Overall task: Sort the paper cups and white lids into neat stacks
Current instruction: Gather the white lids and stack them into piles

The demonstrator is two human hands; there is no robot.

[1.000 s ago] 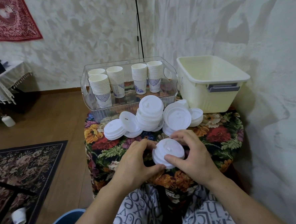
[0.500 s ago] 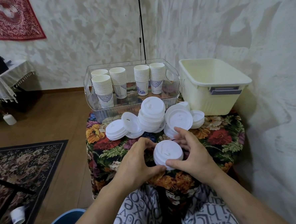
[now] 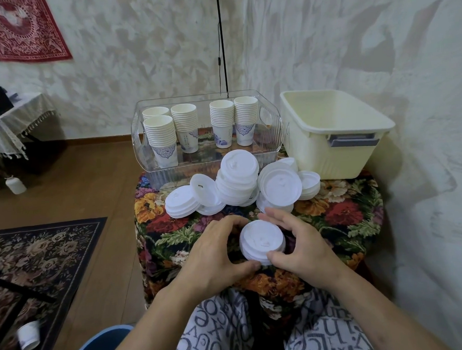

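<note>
Both hands are working the near edge of the small table draped in a dark floral cloth (image 3: pixel 343 214). The left hand (image 3: pixel 215 253) is curling round the short stack of white plastic lids (image 3: pixel 261 242) from nine o'clock, thumb tucked under the near rim, fingers arching over the far side. The right hand (image 3: pixel 300 245) is cupping the same stack from three o'clock, thumb pressing the near rim, fingers arching past the far side. So both hands are clamping on that one stack, which is sitting on the cloth at six o'clock of the table.

At the middle of the table the loose heap of white lids (image 3: pixel 238 182) is lying in several leaning piles, some tipped on edge, touching one another.

At twelve o'clock the clear ribbed plastic bin (image 3: pixel 274 142) is holding five stacks of white paper cups with blue patterns (image 3: pixel 185 127), all upright and mouths up: two at its left end, one behind the other, then one, then two side by side toward the right.

At two o'clock the cream rectangular plastic tub (image 3: pixel 334 152) is standing just beside the clear bin; nothing is showing inside it from here.

Down on the brown floor at eight o'clock, a single white cup (image 3: pixel 28 336) is lying tipped beside the dark patterned rug (image 3: pixel 39 248).
</note>
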